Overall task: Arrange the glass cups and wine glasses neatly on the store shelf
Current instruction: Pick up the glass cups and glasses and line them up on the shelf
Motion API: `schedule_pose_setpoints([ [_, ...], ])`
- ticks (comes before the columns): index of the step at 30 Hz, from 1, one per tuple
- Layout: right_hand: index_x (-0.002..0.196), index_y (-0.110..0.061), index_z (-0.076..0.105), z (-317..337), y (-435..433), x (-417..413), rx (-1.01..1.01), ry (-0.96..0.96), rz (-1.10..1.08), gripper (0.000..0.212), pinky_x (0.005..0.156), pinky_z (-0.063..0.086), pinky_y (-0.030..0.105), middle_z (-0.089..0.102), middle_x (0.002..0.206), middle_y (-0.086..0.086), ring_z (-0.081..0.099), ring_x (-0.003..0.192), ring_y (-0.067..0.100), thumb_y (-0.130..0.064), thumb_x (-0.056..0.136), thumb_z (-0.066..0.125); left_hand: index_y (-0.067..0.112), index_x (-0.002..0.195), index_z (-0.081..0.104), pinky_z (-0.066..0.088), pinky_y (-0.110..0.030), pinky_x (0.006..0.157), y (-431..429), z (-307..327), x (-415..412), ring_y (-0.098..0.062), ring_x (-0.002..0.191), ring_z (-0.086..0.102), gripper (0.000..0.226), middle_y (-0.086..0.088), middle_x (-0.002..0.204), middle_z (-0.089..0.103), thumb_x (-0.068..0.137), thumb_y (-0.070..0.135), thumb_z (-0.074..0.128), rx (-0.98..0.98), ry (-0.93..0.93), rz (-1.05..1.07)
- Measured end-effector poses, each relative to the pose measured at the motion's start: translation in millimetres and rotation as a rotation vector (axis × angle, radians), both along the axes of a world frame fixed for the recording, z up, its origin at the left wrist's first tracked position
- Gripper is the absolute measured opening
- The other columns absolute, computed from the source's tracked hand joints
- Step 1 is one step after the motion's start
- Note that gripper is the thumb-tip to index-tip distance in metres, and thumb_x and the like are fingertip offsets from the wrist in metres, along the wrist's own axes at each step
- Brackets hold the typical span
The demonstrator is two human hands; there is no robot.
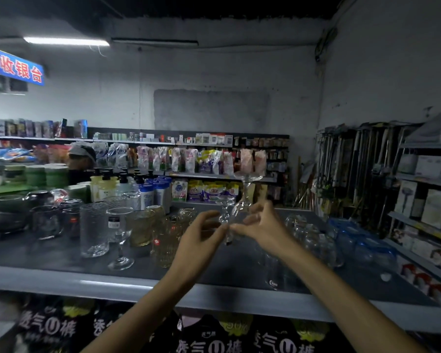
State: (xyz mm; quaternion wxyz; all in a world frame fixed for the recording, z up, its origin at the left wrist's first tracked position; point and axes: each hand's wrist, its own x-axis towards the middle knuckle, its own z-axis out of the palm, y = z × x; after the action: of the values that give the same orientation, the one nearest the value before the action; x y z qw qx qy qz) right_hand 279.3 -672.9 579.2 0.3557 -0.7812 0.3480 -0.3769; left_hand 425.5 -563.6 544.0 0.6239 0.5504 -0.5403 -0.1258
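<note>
Both my hands meet over the middle of the dark shelf top [49, 253]. My right hand [262, 228] grips a tall wine glass [243, 200] turned upside down, its foot uppermost. My left hand [201, 238] pinches a shorter stemmed glass [225, 212], also inverted, right beside the first. An upright wine glass [120, 236] stands left of my hands, next to a tall textured tumbler [94, 230]. Amber patterned cups [164, 240] cluster between them and my left hand. Clear glasses [316, 244] crowd the shelf to the right.
Dark mugs [46, 222] and green bowls [9, 202] fill the shelf's left end; blue glassware [362, 242] sits at the right end. Bottles [148, 193] line the back. The grey shelf lip [112, 282] runs in front. Another person's head [82, 155] shows behind the shelf.
</note>
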Motion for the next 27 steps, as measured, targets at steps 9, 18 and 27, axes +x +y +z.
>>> schedule_pose_setpoints([
  [9,0.113,-0.032,0.03,-59,31,34,-0.107,0.127,-0.05,0.048,0.085,0.055,0.04,0.063,0.119,0.001,0.064,0.101,0.02,-0.021,0.091,0.072,0.023,0.117,0.067,0.055,-0.013,0.076,-4,-34,6,-0.003,0.099,0.07,0.026,0.008,0.104,0.074,0.092,0.026,0.076,0.048,-0.019,0.139],
  [18,0.112,-0.018,0.051,-85,7,54,-0.049,0.226,-0.195,0.024,0.077,0.036,0.027,0.058,0.128,0.01,0.059,0.111,0.028,-0.012,0.092,0.064,0.027,0.115,0.07,0.063,-0.046,0.082,-40,-56,16,-0.012,0.088,0.074,0.037,0.005,0.098,0.076,0.082,0.041,0.08,0.192,-0.018,0.204],
  [27,0.118,-0.026,0.054,-97,-23,66,0.065,0.125,-0.156,0.033,0.091,0.057,0.039,0.069,0.115,0.003,0.068,0.105,0.024,-0.019,0.09,0.07,0.019,0.115,0.068,0.063,-0.045,0.084,-55,-53,24,-0.018,0.089,0.075,0.031,-0.001,0.102,0.075,0.088,0.026,0.081,0.243,0.041,0.191],
])
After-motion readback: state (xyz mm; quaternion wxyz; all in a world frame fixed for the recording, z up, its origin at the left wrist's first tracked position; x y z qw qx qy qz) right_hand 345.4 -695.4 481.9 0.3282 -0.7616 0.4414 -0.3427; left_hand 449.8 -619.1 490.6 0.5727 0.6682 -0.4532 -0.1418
